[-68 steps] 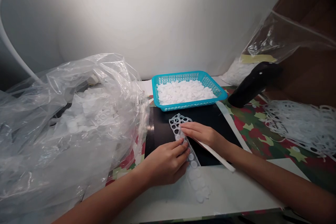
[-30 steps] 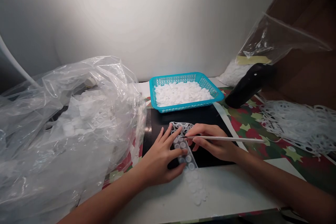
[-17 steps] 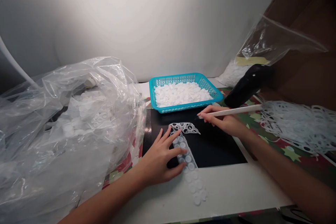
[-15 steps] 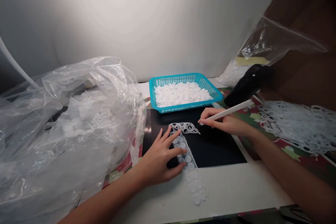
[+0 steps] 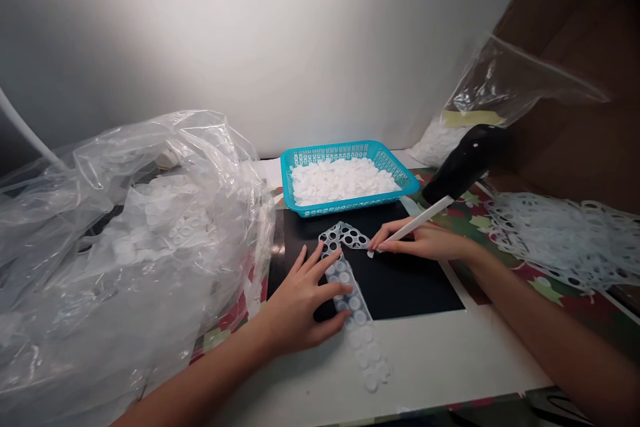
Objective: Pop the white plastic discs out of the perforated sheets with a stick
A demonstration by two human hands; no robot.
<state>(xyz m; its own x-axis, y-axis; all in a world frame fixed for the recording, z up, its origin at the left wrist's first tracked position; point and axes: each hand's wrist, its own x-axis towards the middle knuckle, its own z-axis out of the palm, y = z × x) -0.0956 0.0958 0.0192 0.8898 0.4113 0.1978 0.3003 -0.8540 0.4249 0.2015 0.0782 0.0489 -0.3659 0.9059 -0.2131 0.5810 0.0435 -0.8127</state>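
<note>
My left hand (image 5: 300, 300) lies flat with spread fingers on a white plastic strip of punched rings and discs (image 5: 350, 300), which runs across the edge of a black mat (image 5: 410, 287). The strip's far end bends to the right, with empty holes showing. My right hand (image 5: 420, 243) pinches a slim white stick (image 5: 423, 219), and its tip rests at that bent end. Round white discs still sit in the strip's near part, which extends onto a white board (image 5: 430, 360).
A turquoise plastic basket (image 5: 350, 211) of white discs (image 5: 343, 180) stands beyond the mat. A bulky clear plastic bag (image 5: 125, 247) fills the left. On the right are a black handheld object (image 5: 465, 163), a heap of punched strips (image 5: 560, 240), and a clear bag (image 5: 505, 80).
My right hand has picked up the white stick from the mat and brought its tip to the strip's far end, which now bends differently. My left hand stays on the strip.
</note>
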